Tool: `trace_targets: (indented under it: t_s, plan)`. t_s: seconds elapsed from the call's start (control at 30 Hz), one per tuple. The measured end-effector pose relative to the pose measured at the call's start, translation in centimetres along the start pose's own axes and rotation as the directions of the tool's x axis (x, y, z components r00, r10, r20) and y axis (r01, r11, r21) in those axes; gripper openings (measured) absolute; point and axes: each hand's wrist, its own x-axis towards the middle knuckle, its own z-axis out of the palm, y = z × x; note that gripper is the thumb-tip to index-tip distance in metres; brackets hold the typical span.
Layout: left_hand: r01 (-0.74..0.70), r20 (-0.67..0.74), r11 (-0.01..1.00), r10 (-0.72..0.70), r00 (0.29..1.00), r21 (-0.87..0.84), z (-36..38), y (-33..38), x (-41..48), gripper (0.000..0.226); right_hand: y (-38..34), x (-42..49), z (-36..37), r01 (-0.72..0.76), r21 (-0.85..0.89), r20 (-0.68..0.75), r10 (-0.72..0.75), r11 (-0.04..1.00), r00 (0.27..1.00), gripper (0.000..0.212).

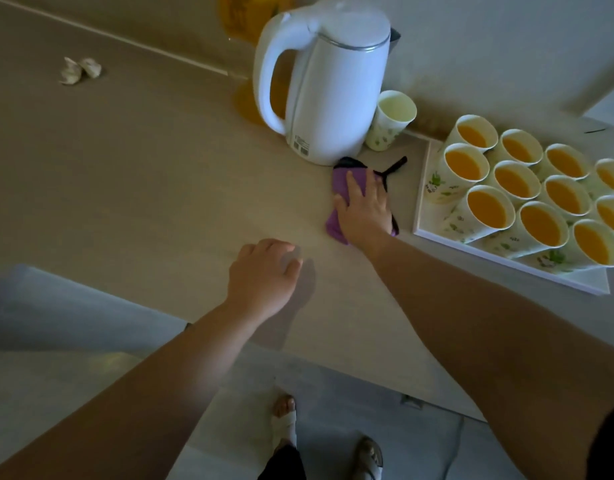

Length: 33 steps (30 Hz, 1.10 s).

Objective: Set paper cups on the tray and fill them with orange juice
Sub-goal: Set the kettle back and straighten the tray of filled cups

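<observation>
Cups [516, 183] on tray [430, 216], visible ones full: filling looks done, wipe-up in hand. Your right hand [366, 211] presses cloth [340, 183], fingers flat, beside tray; left hand [264, 275] loosely curled, empty. Next: wipe without nudging tray.

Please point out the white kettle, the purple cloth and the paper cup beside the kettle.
white kettle [336, 98]: head view, middle of its body.
purple cloth [343, 179]: head view, its bare upper part.
paper cup [385, 133] beside the kettle: head view, its outer wall.

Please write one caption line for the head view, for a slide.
Right hand presses a purple cloth on the counter beside a tray of filled cups.
</observation>
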Motion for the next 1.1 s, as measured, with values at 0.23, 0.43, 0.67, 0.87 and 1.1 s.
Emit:
trace_targets:
  t_s: [0.23,0.43,0.67,0.87,1.1]
  plan:
    - [0.026,-0.046,0.998,-0.028,0.999,-0.049,-0.6,-1.1,-0.1,0.038,-1.6,1.1,-0.1,-0.187,0.036,-0.015,0.188,0.982,0.982,0.059]
    - [0.136,-0.239,0.979,-0.170,0.956,-0.154,-2.1,-4.1,-0.3,0.040,-7.7,-5.7,3.1,0.287,-0.096,0.126,-0.274,0.953,0.953,0.062]
    - [0.205,-0.355,0.950,-0.280,0.892,-0.234,-2.2,-7.3,-1.9,0.031,-7.1,-13.4,4.7,0.793,-0.105,0.374,-0.715,0.601,0.591,0.059]
    - [0.176,-0.241,0.961,-0.227,0.943,-0.215,-1.8,-6.0,-3.9,0.035,1.8,-13.5,2.7,0.624,-0.128,0.173,-0.602,0.771,0.779,0.060]
    - [0.118,-0.346,0.948,-0.222,0.912,-0.297,-2.0,-6.2,-4.2,0.039,-10.3,-11.0,4.3,0.430,-0.166,0.257,-0.382,0.887,0.888,0.074]
